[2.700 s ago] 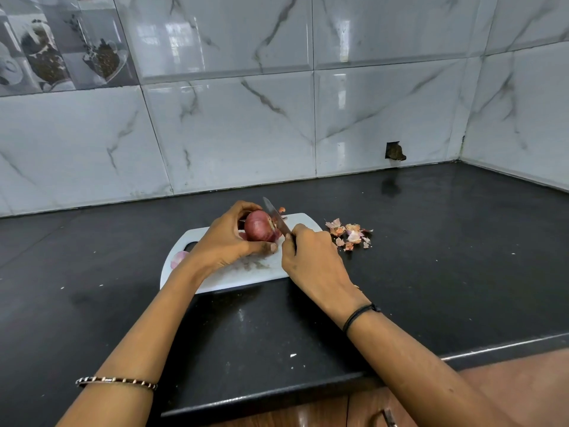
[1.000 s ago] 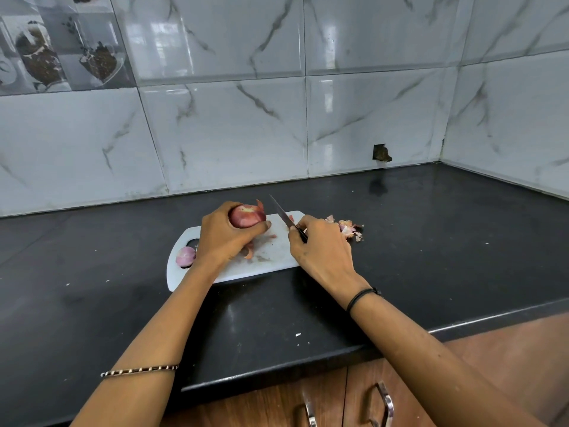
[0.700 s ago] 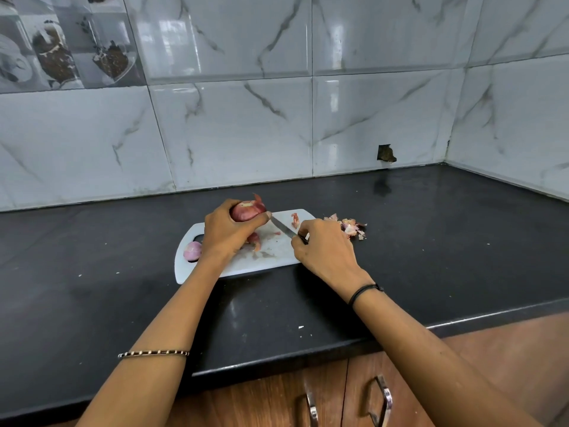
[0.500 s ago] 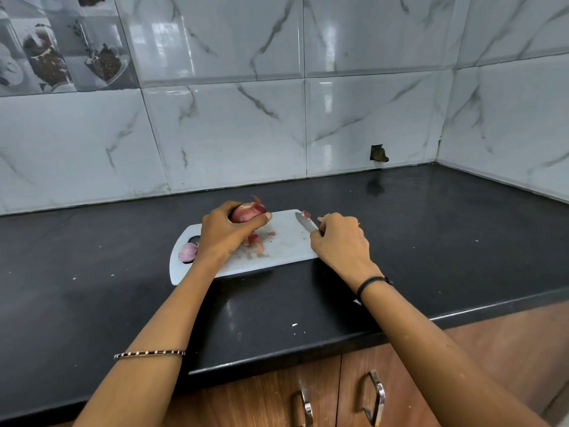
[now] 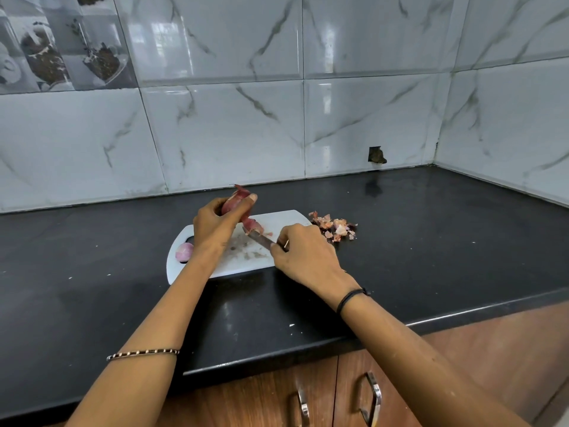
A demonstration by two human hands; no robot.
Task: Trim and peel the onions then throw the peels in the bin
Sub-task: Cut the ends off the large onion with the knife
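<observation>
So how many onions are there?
2. One red onion is held in the left hand above the board; one peeled onion lies on the board's left end. Others may be hidden.

- Onions: two; red-skinned onion (image 5: 234,202), peeled onion (image 5: 184,251)
- Knife (image 5: 260,239): one
- Cutting board (image 5: 283,218): one
- Heap of peels (image 5: 335,229): one
- Hands: two; left hand (image 5: 212,226), right hand (image 5: 304,257)
- Cabinet handles: two; left handle (image 5: 304,409), right handle (image 5: 378,397)
- Wrist bands: two; beaded bracelet (image 5: 143,353), black band (image 5: 351,297)
</observation>
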